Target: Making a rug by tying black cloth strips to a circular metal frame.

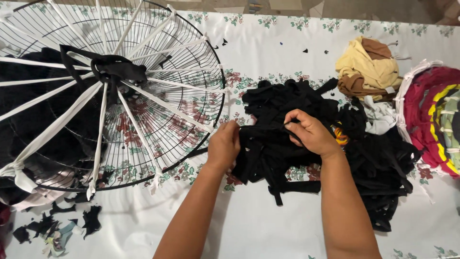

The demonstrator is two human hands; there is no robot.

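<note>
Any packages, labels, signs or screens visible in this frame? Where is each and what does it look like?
No packages, signs or screens.
Possible garment tag: small white rectangle on the tan and brown cloth pile, upper right; too small to be sure.
Both hands are on black fabric strips, which carry no label.

Both forearms reach up-frame; left hand [223, 146] fisted, knuckles up; right hand [310, 133] pinching, fingertips [289, 125] curled toward left fingers.
</note>
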